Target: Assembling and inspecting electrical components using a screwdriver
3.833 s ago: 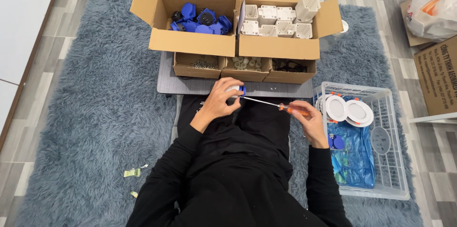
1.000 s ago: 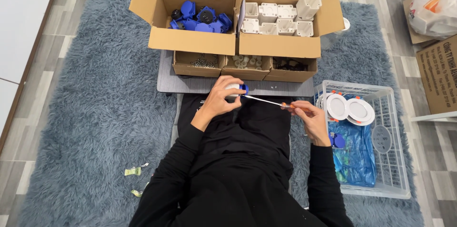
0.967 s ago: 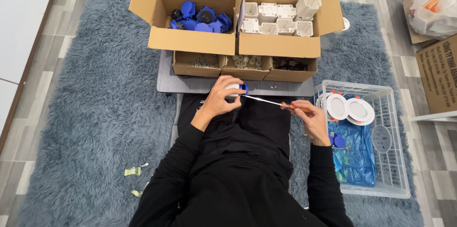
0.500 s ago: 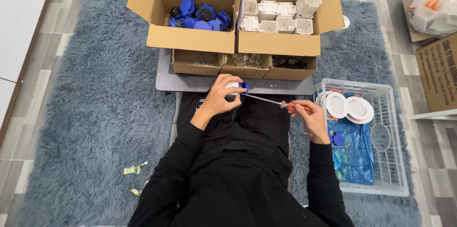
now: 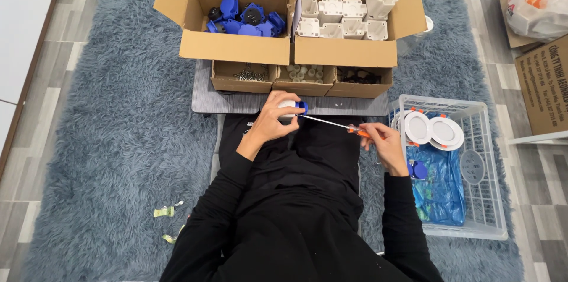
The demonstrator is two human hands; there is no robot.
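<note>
Over the lap, left hand (image 5: pixel 273 123) clenches a white-and-blue part (image 5: pixel 294 106); right hand (image 5: pixel 381 143) grasps the screwdriver (image 5: pixel 337 124), whose tip could slip if tilted

Part in the left hand (image 5: pixel 269 123): white body with a blue piece (image 5: pixel 294 106). Screwdriver (image 5: pixel 340 125) in the right hand (image 5: pixel 383 146): silver shaft, orange handle. Sleeves (image 5: pixel 220 211) and clothing behind both hands: black. Rug (image 5: pixel 112 134) left of the left hand: shaggy grey-blue. Boxes (image 5: pixel 236 51) beyond the hands: brown cardboard, holding blue parts (image 5: pixel 245 19) and white parts (image 5: pixel 343 19). Basket (image 5: pixel 494 199) right of the right hand: white wire, holding white round discs (image 5: pixel 435 131) and a blue bag (image 5: pixel 441 190).
</note>
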